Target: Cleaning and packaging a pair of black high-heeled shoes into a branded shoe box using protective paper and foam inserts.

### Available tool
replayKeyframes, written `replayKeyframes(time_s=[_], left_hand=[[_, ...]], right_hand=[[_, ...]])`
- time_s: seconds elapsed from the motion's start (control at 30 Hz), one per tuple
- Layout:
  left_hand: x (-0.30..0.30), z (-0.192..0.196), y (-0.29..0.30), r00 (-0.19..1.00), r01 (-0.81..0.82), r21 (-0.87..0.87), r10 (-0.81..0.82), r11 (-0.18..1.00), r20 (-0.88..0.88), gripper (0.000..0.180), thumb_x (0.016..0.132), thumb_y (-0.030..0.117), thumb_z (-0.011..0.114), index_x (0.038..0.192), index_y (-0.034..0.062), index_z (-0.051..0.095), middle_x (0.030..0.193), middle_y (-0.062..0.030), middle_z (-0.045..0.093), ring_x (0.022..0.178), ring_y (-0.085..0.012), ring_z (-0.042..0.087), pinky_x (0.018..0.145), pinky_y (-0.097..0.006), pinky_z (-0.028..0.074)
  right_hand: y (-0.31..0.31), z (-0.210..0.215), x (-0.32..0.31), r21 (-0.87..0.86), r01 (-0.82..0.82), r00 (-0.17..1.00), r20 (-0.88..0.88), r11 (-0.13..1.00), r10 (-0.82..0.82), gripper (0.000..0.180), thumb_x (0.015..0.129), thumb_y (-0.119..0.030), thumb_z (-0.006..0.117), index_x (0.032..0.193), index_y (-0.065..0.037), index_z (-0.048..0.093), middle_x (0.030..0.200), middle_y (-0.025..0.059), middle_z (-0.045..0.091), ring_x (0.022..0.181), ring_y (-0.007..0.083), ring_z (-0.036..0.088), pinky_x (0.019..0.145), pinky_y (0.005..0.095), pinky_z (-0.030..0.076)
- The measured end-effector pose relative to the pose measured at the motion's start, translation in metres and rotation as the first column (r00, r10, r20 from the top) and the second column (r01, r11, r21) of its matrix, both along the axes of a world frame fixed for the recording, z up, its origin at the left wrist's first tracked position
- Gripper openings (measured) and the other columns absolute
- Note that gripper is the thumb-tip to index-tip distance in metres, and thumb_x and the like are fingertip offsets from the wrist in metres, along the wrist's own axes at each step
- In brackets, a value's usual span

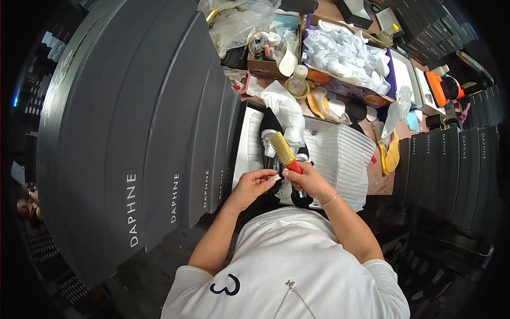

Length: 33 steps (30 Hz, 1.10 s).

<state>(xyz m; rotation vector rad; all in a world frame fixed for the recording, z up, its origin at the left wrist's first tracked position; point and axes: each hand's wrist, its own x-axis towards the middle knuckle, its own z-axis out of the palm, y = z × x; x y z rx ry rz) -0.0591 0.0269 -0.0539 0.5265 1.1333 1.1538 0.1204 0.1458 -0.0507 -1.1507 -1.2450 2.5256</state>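
Observation:
My right hand is closed round the red handle of a brush, its yellow bristle head pointing up and away from me. Close beside it, the fingertips of my left hand pinch a small whitish piece, too small to name. Both hands are over a pair of black shoes, one far shoe showing its pointed toe and the other partly covered by white tissue paper. Under them lies an open shoe box, with a ribbed white packing sheet to the right.
Tall stacks of dark shoe boxes rise on the left, with more boxes on the right. Behind the shoes stand a glass bottle and a carton of crumpled white paper. A yellow-handled brush lies at right.

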Motion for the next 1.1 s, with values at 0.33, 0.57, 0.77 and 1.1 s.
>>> replayKeyframes(time_s=[0.33,0.57,0.77,1.1], left_hand=[[0.006,-0.010,-0.003,0.961,-0.143,-0.031,0.132,0.989,-0.243,0.018,0.092,0.012,0.063,0.106,0.0008,0.065,0.083,-0.0014,0.063,0.071,-0.0049,0.056,0.057,-0.019,0.046],[0.010,-0.011,0.000,0.926,0.041,0.067,-0.013,0.997,-0.378,0.021,0.093,0.011,0.062,0.111,0.0007,0.064,0.084,0.0020,0.060,0.068,0.0001,0.049,0.058,-0.016,0.039],[-0.005,-0.009,0.003,0.963,-0.195,-0.029,0.186,0.980,-0.194,0.021,0.094,0.013,0.060,0.111,0.0006,0.063,0.082,-0.0016,0.062,0.059,-0.0008,0.047,0.047,-0.015,0.034],[0.031,0.030,0.018,0.523,0.283,0.340,0.152,0.897,-0.839,0.044,0.085,0.010,0.066,0.127,0.0018,0.056,0.126,-0.0196,0.054,0.119,-0.0317,0.052,0.100,-0.039,0.041]], right_hand=[[-0.005,0.000,-0.002,0.088,0.058,0.998,0.023,0.994,-0.060,0.019,0.092,-0.022,0.065,0.089,-0.006,0.058,0.062,-0.0076,0.042,0.049,0.0026,0.035,0.043,0.0198,0.029],[-0.001,0.007,-0.002,0.127,-0.061,0.998,0.033,0.990,0.057,0.024,0.092,-0.027,0.066,0.085,-0.005,0.059,0.060,-0.0060,0.044,0.048,0.0026,0.037,0.042,0.0206,0.029],[0.038,0.012,0.019,-0.062,0.211,0.974,-0.067,0.975,-0.215,0.025,0.100,-0.027,0.050,0.102,-0.004,0.057,0.083,0.0031,0.063,0.054,0.0052,0.051,0.043,0.0186,0.038],[0.013,0.012,0.047,-0.269,0.345,0.893,-0.201,0.899,-0.403,0.023,0.099,-0.018,0.046,0.111,0.000,0.054,0.093,0.0107,0.065,0.070,0.0152,0.067,0.059,0.0248,0.057]])
